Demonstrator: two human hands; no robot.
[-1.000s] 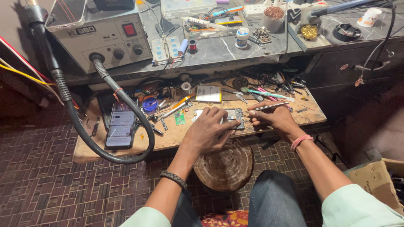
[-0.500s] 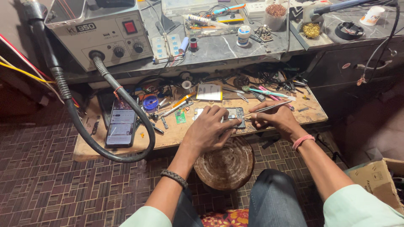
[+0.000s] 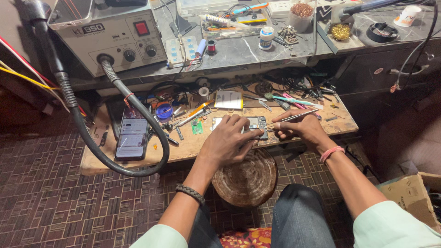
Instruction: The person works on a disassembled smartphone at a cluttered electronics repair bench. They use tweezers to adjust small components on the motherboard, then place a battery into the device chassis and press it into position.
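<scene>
Little is changing over the last second: the left hand (image 3: 228, 142) is still pressing the opened phone (image 3: 250, 127) onto the wooden bench (image 3: 193, 149), while the right hand (image 3: 298, 131) keeps pinching tweezers (image 3: 294, 117) at its edge.

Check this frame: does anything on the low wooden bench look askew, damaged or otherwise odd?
Nothing looks spilled or broken. The opened phone lies flat under the left hand; the right hand holds tweezers at its edge. One oddity: the black hose loops around a lit smartphone and overhangs the bench's front edge.
</scene>
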